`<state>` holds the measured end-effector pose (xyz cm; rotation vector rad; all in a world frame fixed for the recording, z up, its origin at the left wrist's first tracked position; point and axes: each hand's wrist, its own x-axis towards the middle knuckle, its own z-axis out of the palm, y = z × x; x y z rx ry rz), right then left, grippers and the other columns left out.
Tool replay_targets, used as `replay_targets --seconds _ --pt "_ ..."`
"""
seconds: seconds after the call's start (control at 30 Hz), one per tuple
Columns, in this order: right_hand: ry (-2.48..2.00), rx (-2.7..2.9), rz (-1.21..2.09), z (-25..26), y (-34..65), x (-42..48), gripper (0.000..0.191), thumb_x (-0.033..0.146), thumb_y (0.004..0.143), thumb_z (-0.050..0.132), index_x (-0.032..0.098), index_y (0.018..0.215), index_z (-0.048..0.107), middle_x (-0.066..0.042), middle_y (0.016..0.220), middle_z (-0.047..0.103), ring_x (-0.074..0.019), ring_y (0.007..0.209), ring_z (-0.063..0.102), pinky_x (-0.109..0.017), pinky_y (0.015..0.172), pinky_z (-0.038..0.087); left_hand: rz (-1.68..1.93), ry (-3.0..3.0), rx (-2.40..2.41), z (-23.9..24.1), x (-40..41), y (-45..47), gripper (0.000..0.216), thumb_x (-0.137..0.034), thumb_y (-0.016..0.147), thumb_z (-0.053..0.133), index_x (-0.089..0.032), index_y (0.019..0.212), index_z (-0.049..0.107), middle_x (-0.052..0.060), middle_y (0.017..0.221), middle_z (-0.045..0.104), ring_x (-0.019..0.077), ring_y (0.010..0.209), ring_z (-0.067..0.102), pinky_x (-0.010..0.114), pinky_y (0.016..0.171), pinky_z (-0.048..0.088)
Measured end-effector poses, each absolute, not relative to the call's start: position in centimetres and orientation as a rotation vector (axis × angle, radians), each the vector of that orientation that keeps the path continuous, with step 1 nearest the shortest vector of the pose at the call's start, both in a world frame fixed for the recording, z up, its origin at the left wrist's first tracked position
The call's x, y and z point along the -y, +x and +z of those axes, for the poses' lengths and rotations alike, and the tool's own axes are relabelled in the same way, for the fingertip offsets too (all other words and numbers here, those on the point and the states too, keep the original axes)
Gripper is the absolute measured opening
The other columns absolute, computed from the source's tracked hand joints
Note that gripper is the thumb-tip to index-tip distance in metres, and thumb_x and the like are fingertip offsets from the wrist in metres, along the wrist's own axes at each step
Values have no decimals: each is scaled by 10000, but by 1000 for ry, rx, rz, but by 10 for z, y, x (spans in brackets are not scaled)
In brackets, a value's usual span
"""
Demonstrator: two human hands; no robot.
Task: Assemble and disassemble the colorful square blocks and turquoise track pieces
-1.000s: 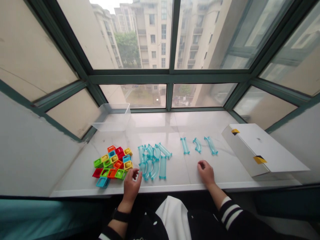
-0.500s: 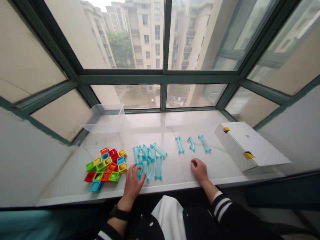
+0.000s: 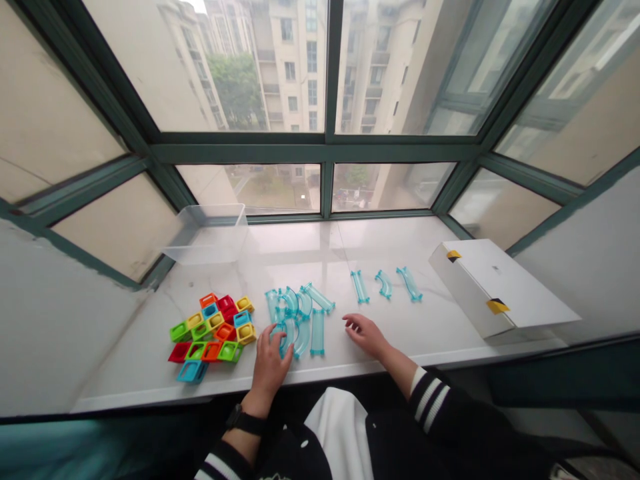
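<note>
A loose group of see-through blue toy track pieces [image 3: 303, 305], curved and straight, lies in front of me. My left hand [image 3: 271, 355] rests at the group's near left edge, its thumb and fingers apart over a curved piece [image 3: 284, 335]; whether the fingertips touch it I cannot tell. To the right of a straight track piece [image 3: 317, 332] hovers my right hand [image 3: 366, 335], fingers loosely bent and apart, holding nothing. Farther back are a straight piece [image 3: 359, 287], a short curved piece [image 3: 384, 285] and a longer wavy piece [image 3: 410, 285], set apart in a row.
Left of my left hand sits a cluster of red, yellow, green, orange and blue plastic blocks [image 3: 215, 331]. A clear plastic bin [image 3: 207, 252] stands at the back left. On the right lies a white box [image 3: 500, 287] with black-and-yellow tape. Windows border the white sill [image 3: 320, 247].
My right hand has moved left, from below the row of separate pieces toward the blue group, and its fingers have opened out. My left hand has hardly moved.
</note>
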<state>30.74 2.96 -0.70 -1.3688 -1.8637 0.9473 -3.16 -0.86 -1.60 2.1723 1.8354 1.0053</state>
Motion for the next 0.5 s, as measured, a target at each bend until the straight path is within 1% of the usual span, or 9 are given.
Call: replay_targets --seconds 0.07,0.1,0.17,0.2,0.3,0.37,0.43,0.5 --pt "-1281 2040 1055 -3 283 -26 480 281 921 674 303 1399 643 -36 1109 716 -169 819 676 -317 810 564 1005 2159 -1828 -16 9 -31 182 -345 945 640 -231 1086 663 164 1382 579 365 1317 552 598 1139 476" --pt "-1261 2136 1062 -3 273 -23 552 296 897 732 333 1438 627 -31 1120 707 -167 823 674 -315 828 558 1008 2155 -1821 -16 9 -31 176 -344 946 639 -236 1082 667 159 1381 583 361 1312 556 593 1139 477" --pt "-1265 2295 1010 -3 258 -18 652 340 829 840 366 1447 634 -31 1142 684 -182 864 679 -311 855 544 1016 2147 -1811 -15 10 -31 165 -340 951 633 -240 1073 679 153 1378 594 355 1305 564 584 1139 477" --pt "-1281 2346 971 -4 253 -15 654 361 797 878 368 1415 662 -34 1151 673 -195 895 682 -307 858 538 1019 2143 -1805 -15 11 -30 159 -335 955 627 -241 1069 685 151 1374 600 352 1303 567 580 1137 479" --pt "-1329 2402 893 -6 245 -11 517 368 756 921 337 1241 746 -40 1165 653 -219 948 682 -302 845 526 1018 2119 -1794 -16 13 -28 151 -314 967 604 -239 1058 698 152 1359 615 347 1291 574 577 1125 488" --pt "-1341 2399 880 -6 245 -9 437 318 753 917 307 1158 753 -45 1158 654 -223 951 673 -306 833 520 1015 2100 -1786 -16 14 -27 150 -299 971 594 -238 1055 703 152 1354 621 343 1280 579 580 1120 492" --pt "-1350 2368 887 -5 247 -8 380 245 765 881 281 1119 746 -48 1139 657 -211 923 659 -304 821 511 1019 2086 -1783 -17 15 -25 149 -292 968 597 -239 1053 707 153 1355 624 345 1276 582 585 1116 494" --pt "-1355 2311 921 -4 251 -7 306 177 786 816 262 1071 745 -38 1103 660 -177 853 642 -291 805 503 1030 2080 -1778 -17 15 -25 152 -290 962 603 -240 1060 707 152 1354 625 346 1274 583 588 1116 494"
